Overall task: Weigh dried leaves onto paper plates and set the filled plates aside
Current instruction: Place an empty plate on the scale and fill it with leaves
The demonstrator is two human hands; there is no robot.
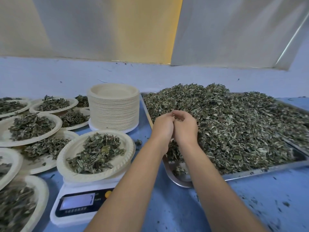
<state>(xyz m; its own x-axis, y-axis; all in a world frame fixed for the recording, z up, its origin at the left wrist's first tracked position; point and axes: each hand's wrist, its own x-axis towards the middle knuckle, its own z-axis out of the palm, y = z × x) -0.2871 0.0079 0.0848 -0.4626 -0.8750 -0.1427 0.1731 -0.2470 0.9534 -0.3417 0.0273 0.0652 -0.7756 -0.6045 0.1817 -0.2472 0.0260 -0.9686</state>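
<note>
Left hand (163, 126) and right hand (184, 127) side by side, touching, fingers curled, cupping clump of dried leaves (234, 128) between them at near-left part of heap. Heap fills metal tray (260, 170) on blue table (242, 206). Left of forearms: paper plate (127, 144) holding leaves, sitting on white scale (76, 201), display shows 7. Behind it: stack of empty plates (115, 113), just beside tray's left edge. Filled plates (59, 123) overlapping at far left. Leaf crumbs scattered on table
</note>
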